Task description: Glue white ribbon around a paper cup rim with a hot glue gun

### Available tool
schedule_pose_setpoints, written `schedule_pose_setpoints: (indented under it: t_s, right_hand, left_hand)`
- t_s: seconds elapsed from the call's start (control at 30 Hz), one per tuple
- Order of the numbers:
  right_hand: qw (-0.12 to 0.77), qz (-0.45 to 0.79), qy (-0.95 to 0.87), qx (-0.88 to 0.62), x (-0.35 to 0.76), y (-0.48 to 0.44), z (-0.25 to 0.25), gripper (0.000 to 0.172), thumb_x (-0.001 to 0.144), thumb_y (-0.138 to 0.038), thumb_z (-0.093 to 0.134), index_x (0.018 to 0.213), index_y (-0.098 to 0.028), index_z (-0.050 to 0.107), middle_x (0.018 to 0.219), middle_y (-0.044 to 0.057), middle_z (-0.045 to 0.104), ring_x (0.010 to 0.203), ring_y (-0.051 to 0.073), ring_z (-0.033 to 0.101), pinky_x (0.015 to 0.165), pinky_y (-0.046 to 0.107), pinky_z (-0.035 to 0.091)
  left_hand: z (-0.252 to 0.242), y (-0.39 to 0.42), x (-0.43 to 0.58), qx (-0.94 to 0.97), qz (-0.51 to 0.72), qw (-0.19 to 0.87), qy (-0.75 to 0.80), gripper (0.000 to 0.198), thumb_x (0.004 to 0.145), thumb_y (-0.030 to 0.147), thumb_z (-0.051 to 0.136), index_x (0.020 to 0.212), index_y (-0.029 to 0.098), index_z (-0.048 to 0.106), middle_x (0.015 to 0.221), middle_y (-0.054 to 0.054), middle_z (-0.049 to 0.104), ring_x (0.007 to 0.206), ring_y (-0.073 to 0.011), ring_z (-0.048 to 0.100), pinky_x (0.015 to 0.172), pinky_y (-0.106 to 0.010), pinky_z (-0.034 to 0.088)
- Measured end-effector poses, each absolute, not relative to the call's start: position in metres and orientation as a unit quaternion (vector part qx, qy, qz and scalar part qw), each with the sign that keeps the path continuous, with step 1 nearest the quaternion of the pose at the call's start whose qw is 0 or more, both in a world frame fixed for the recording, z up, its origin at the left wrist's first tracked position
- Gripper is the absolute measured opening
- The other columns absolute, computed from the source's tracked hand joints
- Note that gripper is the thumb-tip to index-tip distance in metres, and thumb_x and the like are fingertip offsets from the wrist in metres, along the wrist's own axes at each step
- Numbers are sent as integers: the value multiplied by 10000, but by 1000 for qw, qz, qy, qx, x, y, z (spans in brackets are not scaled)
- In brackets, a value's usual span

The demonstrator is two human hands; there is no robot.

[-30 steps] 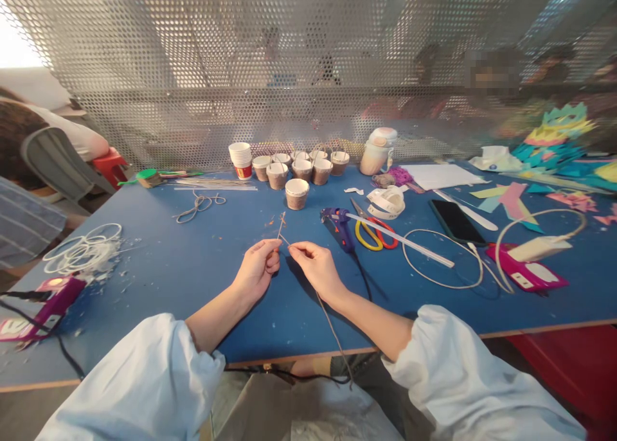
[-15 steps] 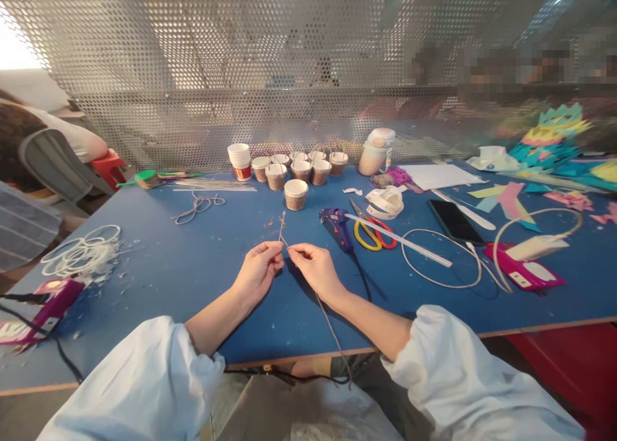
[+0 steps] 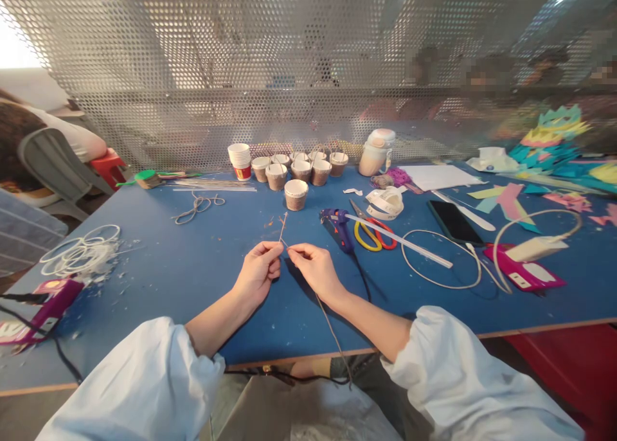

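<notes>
Near the middle of the table, my left hand pinches a thin stick that points up and away. My right hand, just beside it, is closed on a thin brown cord. One part of the cord reaches the stick at my left fingertips; the rest runs from under my right hand over the table edge to my lap. Beyond the stick stands a small white cup with a brown-wrapped lower part. Small orange scraps lie by the stick.
Several similar cups stand behind, beside stacked paper cups. To the right lie a glue gun, scissors, a white tape roll and a phone. White cord coils and a power strip lie left.
The tip of the stick has tilted slightly to the right. Both hands stay in nearly the same place.
</notes>
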State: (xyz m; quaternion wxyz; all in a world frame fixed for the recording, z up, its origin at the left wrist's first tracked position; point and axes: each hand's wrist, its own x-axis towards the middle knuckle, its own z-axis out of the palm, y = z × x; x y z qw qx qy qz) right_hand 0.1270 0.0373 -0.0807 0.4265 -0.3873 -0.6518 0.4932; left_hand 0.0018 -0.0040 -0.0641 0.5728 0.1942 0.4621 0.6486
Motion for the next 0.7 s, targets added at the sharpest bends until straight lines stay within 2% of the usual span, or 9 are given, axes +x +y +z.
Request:
schedule_pose_setpoints:
  t_s: [0.3,0.47,0.7]
  right_hand:
    - [417,496,-655,-388,127,36,-79,239,777,-359,597,786,-156,720,675,19,673,600,143,575,581,249,455]
    - [415,493,-658,-390,127,36,-78,238,785,-361,596,789,-157,720,677,18,674,620,147,587,603,252,461]
    - [413,490,-658,-395,127,38,-79,256,782,-374,592,808,-161,730,680,24,681,624,159,595,598,263,465]
  left_hand:
    - [-65,-2,2,195,651,584,443,320,548,240,835,688,132,569,443,110,373,363,-1,274,373,-153,155]
    - [-65,-1,3,191,653,588,438,250,572,213,791,680,110,590,531,65,477,388,1,302,376,-164,182]
    - [-63,-2,5,194,655,584,439,283,543,240,825,655,114,598,455,76,424,400,-19,337,387,-154,236]
